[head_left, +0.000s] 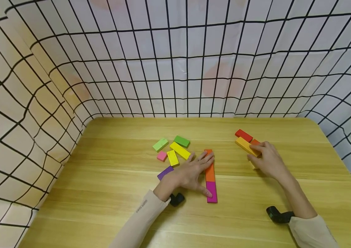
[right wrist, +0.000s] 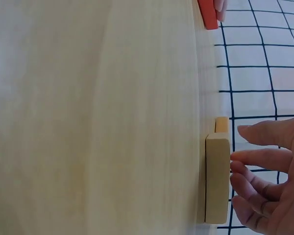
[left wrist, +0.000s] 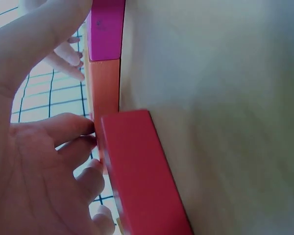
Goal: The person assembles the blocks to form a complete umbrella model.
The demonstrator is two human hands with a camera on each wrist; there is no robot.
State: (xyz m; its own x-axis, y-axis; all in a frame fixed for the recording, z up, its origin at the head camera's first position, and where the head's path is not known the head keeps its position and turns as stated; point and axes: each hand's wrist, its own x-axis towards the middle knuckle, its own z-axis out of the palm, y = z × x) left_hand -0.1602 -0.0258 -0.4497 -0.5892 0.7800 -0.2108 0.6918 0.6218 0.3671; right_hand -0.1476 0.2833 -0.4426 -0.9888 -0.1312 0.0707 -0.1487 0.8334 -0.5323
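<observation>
My left hand [head_left: 189, 174] spreads over a row on the table: fingertips touch the orange blocks [head_left: 210, 174], and the thumb rests on the magenta block [head_left: 212, 192]. In the left wrist view, the left hand [left wrist: 49, 147] is beside the orange block [left wrist: 105, 85] and magenta block [left wrist: 106, 34]; a red block [left wrist: 142, 171] lies nearer that camera. At the right, my right hand [head_left: 269, 162] pinches the end of a yellow-orange block [head_left: 244, 144] between thumb and fingers. A beige block [right wrist: 217, 178] partly hides the yellow-orange block [right wrist: 221, 124] beneath the right hand [right wrist: 269, 181].
Left of the row lie yellow blocks [head_left: 173, 158], a green block [head_left: 182, 141], a light green block [head_left: 160, 144], a pink block [head_left: 162, 156] and a purple block [head_left: 165, 172]. A red block [head_left: 244, 135] lies behind the yellow-orange one. Black-lined netting [head_left: 187, 57] surrounds the table [head_left: 107, 206].
</observation>
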